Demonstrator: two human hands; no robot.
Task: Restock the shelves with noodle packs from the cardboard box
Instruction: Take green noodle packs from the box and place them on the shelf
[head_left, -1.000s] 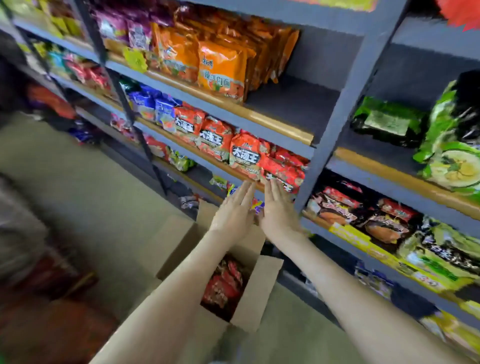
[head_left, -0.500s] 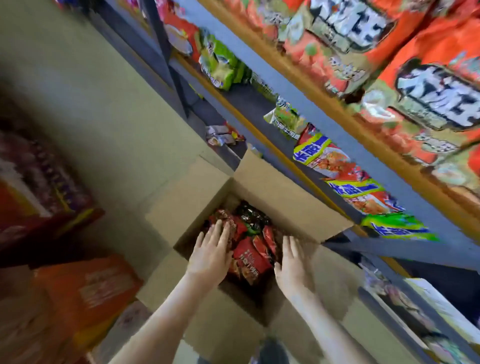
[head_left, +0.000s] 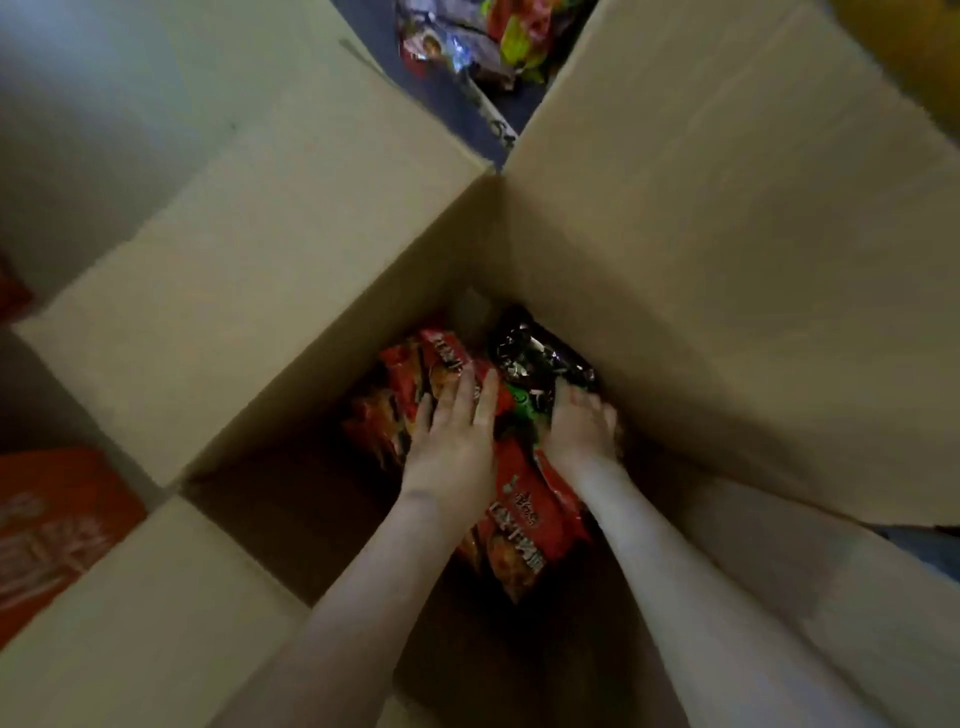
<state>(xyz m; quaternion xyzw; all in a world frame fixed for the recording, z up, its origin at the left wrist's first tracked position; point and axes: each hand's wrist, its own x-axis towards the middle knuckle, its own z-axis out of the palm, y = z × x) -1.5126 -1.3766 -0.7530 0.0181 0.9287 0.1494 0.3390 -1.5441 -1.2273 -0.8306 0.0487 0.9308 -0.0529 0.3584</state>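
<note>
While both arms reach deep into the open brown cardboard box (head_left: 701, 249) on a pale floor (head_left: 104, 104), the left hand (head_left: 452, 431) lies flat on red noodle packs (head_left: 524, 509); the right hand (head_left: 582, 426) seemingly grips a black-and-green pack (head_left: 535, 358). An orange carton (head_left: 57, 519) sits beside it.

Left hand (head_left: 451, 434): palm down, fingers extended and close together, forearm bare, reaching steeply downward. Right hand (head_left: 582, 426): fingers curled under and out of sight, forearm bare, reaching down alongside. The two hands are near each other but apart.
</note>
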